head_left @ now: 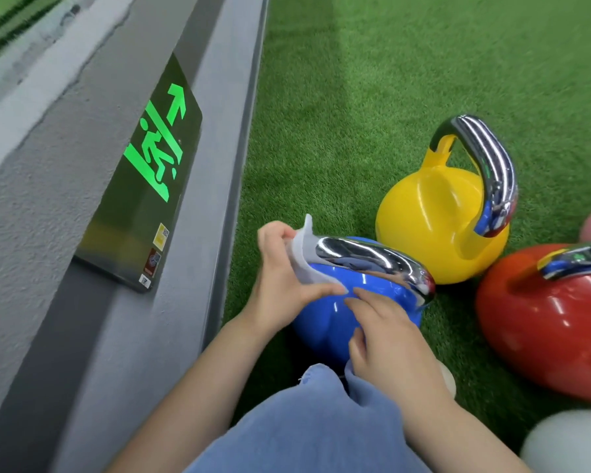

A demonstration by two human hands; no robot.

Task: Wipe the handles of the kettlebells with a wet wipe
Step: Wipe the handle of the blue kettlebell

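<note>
Chrome-handled kettlebells (pixel 355 302), three, one wipe (pixel 304 264)

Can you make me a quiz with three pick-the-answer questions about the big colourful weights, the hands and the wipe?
1. Where is the wipe?
A. on the grass
B. on the blue kettlebell's handle
C. on the wall sign

2. What colour is the kettlebell standing farthest away?
A. yellow
B. purple
C. black

3. What is the left hand doing?
A. hanging free
B. holding the wipe
C. lifting the red kettlebell

Answers:
1 B, the wipe wraps the left end of the shiny handle.
2 A, the yellow one stands behind the blue kettlebell and the red kettlebell.
3 B, its fingers and thumb pinch the wipe.
</note>
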